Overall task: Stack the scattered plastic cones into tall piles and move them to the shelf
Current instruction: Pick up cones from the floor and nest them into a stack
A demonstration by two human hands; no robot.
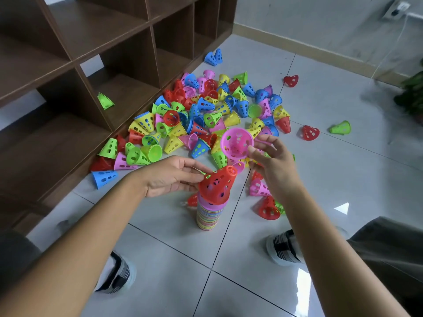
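A tall multicoloured stack of cones (209, 216) stands on the floor between my feet. A red cone (217, 185) sits tilted on its top. My left hand (170, 176) touches that red cone's side with its fingertips. My right hand (272, 161) pinches the rim of a pink cone (237, 143), held in the air with its open mouth facing me, above and right of the stack. Several loose cones (206, 115) in red, blue, green, yellow and pink lie heaped on the floor behind.
A dark wooden shelf (96, 49) with open compartments runs along the left; one green cone (104, 101) lies inside it. Stray cones (310, 133) lie to the right on the tiled floor. My shoes (285, 247) flank the stack. A wall stands at the back.
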